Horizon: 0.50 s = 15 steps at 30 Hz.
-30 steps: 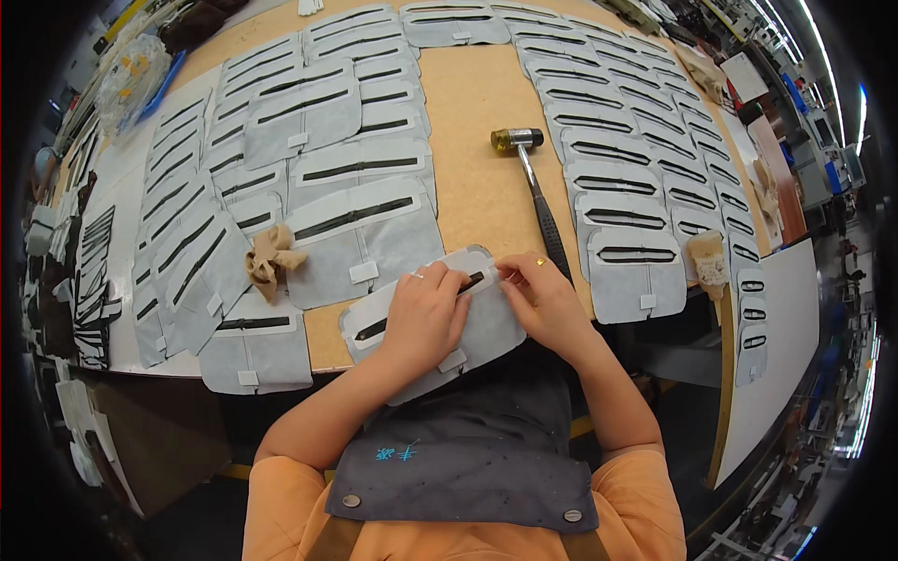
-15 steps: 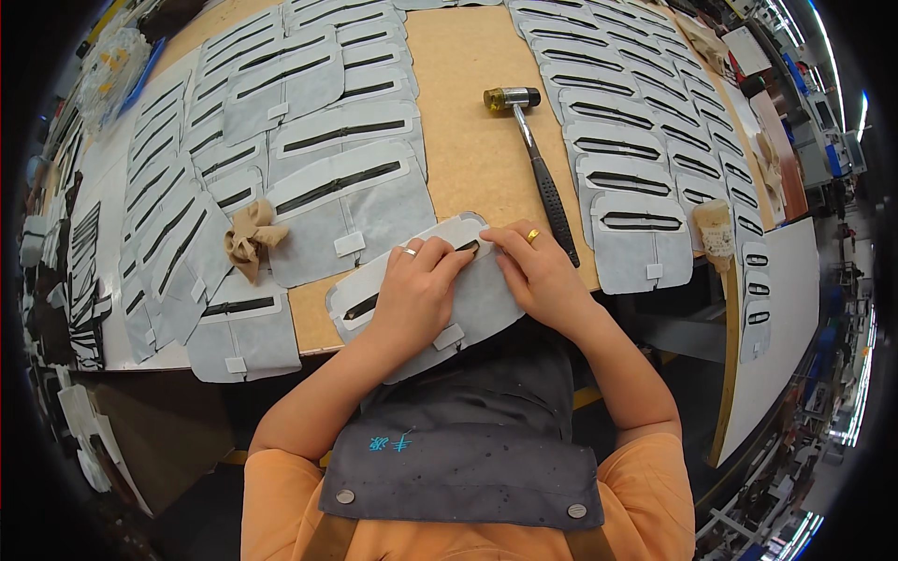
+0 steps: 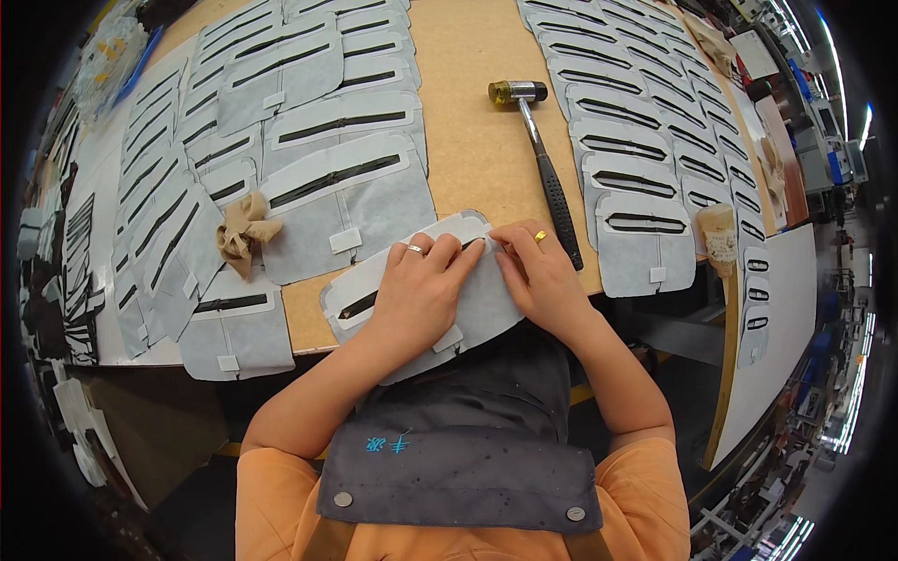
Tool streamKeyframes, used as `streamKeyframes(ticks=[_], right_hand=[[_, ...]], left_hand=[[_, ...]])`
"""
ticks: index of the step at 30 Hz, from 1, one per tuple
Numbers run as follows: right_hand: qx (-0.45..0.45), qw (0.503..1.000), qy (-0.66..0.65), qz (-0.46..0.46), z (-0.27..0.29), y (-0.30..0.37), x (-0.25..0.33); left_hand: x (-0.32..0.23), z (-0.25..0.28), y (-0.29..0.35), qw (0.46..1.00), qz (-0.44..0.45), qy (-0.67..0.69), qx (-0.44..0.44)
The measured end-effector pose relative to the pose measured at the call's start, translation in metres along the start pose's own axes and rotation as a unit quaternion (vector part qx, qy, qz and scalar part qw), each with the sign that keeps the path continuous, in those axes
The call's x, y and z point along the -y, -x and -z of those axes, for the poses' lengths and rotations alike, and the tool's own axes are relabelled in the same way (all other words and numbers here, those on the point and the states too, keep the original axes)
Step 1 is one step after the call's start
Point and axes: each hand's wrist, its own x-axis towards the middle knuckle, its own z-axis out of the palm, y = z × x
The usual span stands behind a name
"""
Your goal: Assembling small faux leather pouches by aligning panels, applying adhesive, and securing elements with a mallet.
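Surely, even pressure is helping. Our left fingers [image 3: 464, 262] and right fingers [image 3: 511, 251] are touching the grey panel [image 3: 488, 297]; whether gripping, we cannot tell.

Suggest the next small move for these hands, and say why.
Probably press down with the right hand beside the right end of the dark slot: its fingertips are close to that end, while the left hand lies across the gray panel and could steady it.
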Motion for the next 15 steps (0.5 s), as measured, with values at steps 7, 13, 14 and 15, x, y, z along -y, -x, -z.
streamKeyframes(ticks=[7,13,14,15], right_hand=[[-0.013,0.994,-0.086,-0.071,0.0,0.0,0.0025],[-0.045,0.998,-0.02,0.034,-0.0054,0.0049,0.0007],[-0.032,0.998,0.013,0.046,-0.0053,0.0058,-0.0003],[-0.019,0.997,0.047,0.056,-0.0053,0.0068,-0.001]], left_hand=[[-0.0026,0.0007,-0.0039,0.999,0.024,-0.006,0.021],[0.0002,-0.0037,-0.0008,0.998,0.043,0.042,-0.033],[0.0008,-0.0032,-0.0004,0.997,0.034,0.055,-0.04],[0.0015,-0.0025,0.0002,0.997,0.034,0.055,-0.039]])
